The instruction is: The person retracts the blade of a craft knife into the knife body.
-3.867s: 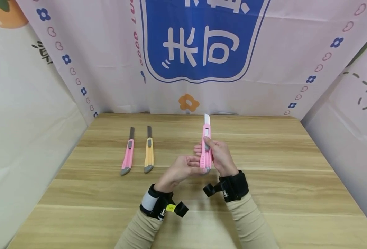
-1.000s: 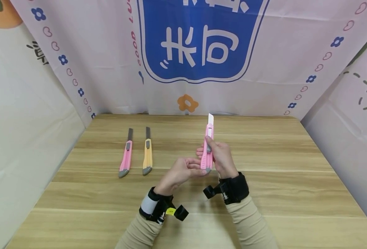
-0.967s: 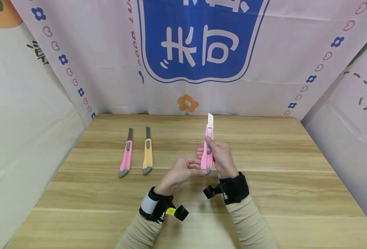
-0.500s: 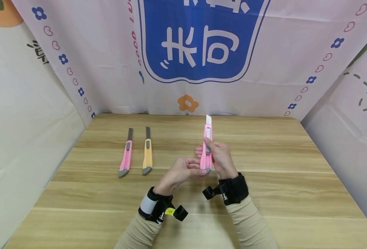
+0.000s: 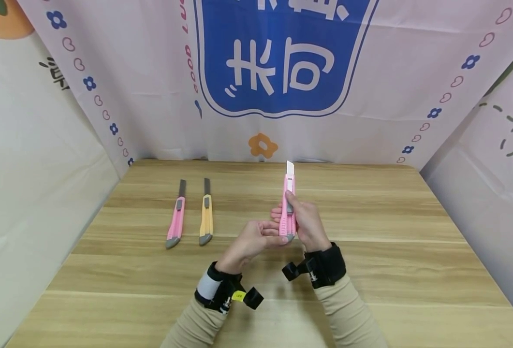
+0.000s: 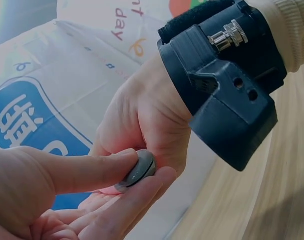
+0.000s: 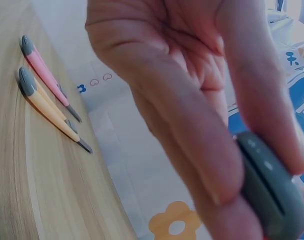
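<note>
A pink box cutter [image 5: 288, 220], its blade out and pointing away, is held up over the table by both hands. My right hand [image 5: 309, 220] grips its handle, the thumb lying on the grey slider. My left hand [image 5: 251, 240] pinches the grey end cap [image 6: 136, 172] between thumb and fingers, as the left wrist view shows close up. Part of the handle is hidden behind the right thumb and fingers. On the table to the left lie a second pink box cutter [image 5: 176, 220] and a yellow box cutter [image 5: 206, 217], side by side, both with dark blades out.
The wooden table [image 5: 391, 270] ends at a printed cloth backdrop [image 5: 165, 116] at the far edge. More cloth walls off the left and right sides. Each wrist wears a black camera strap.
Over the last second the held box cutter's blade tip has swung slightly left. Both hands keep their hold, and the two cutters on the table have stayed put.
</note>
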Motion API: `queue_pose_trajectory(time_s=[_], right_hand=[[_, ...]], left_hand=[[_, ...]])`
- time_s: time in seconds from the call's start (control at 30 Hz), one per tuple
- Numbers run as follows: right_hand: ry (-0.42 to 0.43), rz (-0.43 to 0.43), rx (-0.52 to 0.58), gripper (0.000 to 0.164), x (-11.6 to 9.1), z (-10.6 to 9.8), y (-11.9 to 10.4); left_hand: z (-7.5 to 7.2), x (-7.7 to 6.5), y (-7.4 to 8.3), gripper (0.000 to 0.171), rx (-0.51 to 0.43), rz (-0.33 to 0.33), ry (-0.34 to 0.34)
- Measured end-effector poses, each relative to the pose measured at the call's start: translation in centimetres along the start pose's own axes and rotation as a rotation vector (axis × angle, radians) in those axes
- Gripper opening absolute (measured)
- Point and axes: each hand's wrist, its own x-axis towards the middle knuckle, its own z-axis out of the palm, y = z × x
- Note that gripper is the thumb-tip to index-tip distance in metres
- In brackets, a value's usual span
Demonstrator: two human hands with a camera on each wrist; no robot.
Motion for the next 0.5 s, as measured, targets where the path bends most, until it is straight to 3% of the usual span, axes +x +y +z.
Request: queue_pose_trajectory(time_s=[0.5], right_hand=[[-0.048, -0.030, 0.021, 0.043, -0.12, -0.15, -0.10]], left_hand=[[0.05, -0.14, 0.20, 0.031, 0.002, -0.013, 0.013]])
